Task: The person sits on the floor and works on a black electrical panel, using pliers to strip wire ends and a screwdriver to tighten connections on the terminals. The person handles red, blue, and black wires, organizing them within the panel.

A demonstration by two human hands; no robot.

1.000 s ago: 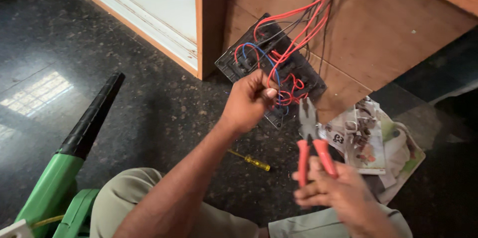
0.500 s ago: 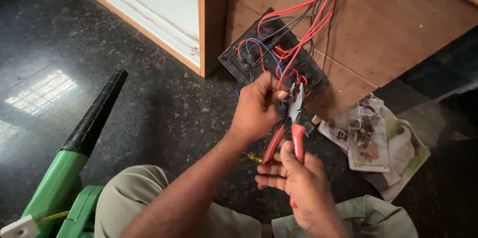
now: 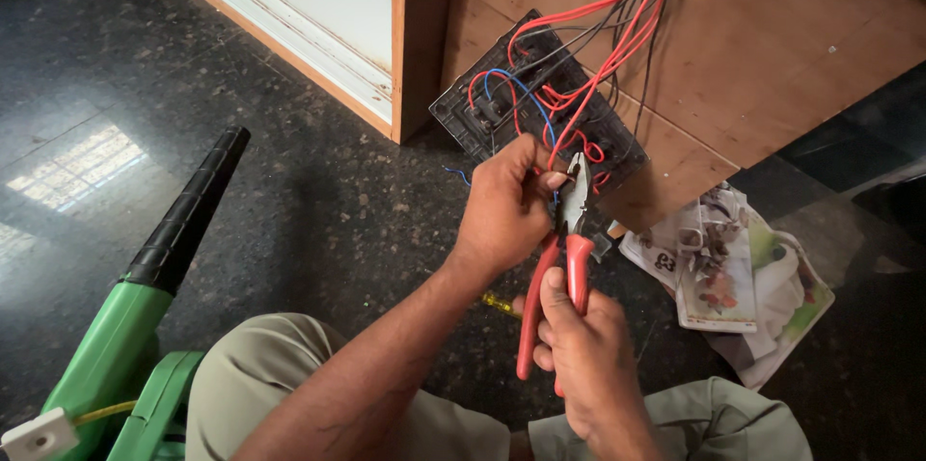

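Observation:
My left hand (image 3: 506,205) pinches wires at the lower edge of a black switch board (image 3: 535,114) that leans against a wooden panel (image 3: 772,66). Red, blue and black wires (image 3: 588,46) run over the board and up along the panel. My right hand (image 3: 588,360) grips the red handles of pliers (image 3: 564,258). The pliers' metal jaws sit right beside my left fingertips at the wires.
A green blower with a black nozzle (image 3: 164,258) lies on the dark stone floor (image 3: 289,162) at the left. Crumpled printed papers (image 3: 743,278) lie at the right. A small yellow screwdriver (image 3: 500,304) peeks out under my left wrist. A white-and-wood frame (image 3: 318,8) stands behind.
My right hand has brought the pliers from the lower right up to my left hand, and the jaws now meet the wires my left fingers hold.

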